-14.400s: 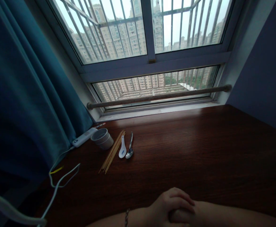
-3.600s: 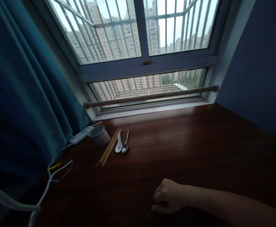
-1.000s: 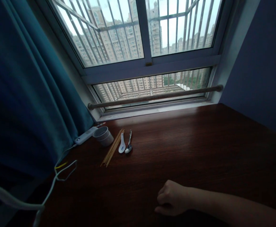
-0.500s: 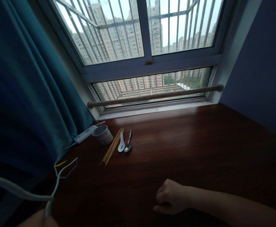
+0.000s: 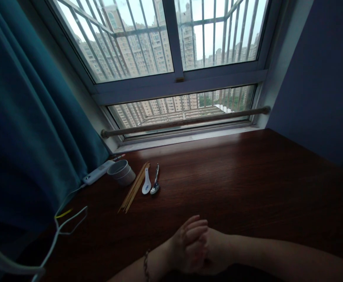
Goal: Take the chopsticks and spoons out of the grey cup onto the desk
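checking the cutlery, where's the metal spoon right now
In the head view, the metal spoon lies left of centre on the wooden tabletop, just right of the white soup spoon.

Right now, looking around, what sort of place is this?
Probably a room in a home, perhaps a flat high up: a blue curtain beside a window that looks out on tall buildings, and a cup, chopsticks and spoons on a dark wooden surface.

The metal spoon (image 5: 154, 190) looks shiny, the chopsticks (image 5: 133, 190) matt wood, the tabletop (image 5: 233, 180) glossy.
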Demonstrator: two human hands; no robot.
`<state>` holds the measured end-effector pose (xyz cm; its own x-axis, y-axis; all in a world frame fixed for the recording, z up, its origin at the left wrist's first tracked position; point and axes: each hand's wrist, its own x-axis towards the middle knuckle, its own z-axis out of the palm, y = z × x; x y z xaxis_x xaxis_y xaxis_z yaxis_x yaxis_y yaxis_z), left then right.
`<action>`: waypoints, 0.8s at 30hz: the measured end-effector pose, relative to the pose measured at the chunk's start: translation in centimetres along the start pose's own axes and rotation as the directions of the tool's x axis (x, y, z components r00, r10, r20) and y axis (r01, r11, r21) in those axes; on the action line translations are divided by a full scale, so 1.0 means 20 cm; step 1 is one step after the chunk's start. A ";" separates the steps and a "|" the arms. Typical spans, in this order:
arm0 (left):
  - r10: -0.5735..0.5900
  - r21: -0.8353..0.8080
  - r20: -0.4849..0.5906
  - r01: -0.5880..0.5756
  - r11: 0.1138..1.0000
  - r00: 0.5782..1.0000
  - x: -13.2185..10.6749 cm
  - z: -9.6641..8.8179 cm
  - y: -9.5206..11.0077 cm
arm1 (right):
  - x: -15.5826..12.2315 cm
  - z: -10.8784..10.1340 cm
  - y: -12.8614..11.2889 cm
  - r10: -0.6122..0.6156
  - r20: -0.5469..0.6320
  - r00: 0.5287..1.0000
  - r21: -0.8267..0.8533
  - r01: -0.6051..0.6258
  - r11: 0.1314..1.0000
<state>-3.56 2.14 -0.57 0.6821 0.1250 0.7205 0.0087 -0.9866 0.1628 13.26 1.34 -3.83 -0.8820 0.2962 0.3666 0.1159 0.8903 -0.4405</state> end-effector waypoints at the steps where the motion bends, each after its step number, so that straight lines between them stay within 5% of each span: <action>1: 0.016 -0.022 0.022 -0.015 1.000 1.000 0.02 0.02 -0.02 | 0.00 0.01 0.00 -0.033 0.014 0.999 -0.025 0.034 0.999; 4: -0.053 -0.199 0.324 0.123 0.972 0.944 0.10 0.03 -0.05 | 0.00 0.03 0.00 -0.031 0.142 0.989 -0.061 0.040 0.997; 7: -0.071 -0.338 0.457 0.247 0.908 0.887 0.15 0.00 -0.04 | -0.02 0.02 -0.01 0.044 0.153 0.987 0.022 -0.048 0.999; 17: -0.160 -0.385 0.472 0.367 0.847 0.867 0.16 0.00 -0.06 | -0.01 0.01 0.02 0.167 0.135 0.977 0.194 -0.191 0.962; 24: -0.210 -0.364 0.532 0.446 0.818 0.820 0.14 -0.01 -0.06 | 0.02 0.02 0.02 0.086 0.196 0.977 0.228 -0.131 0.965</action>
<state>-1.71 3.65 1.40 0.9467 0.2544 0.1977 0.0454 -0.7129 0.6998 12.86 1.64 -4.18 -0.9412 0.2980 0.1594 0.1228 0.7411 -0.6601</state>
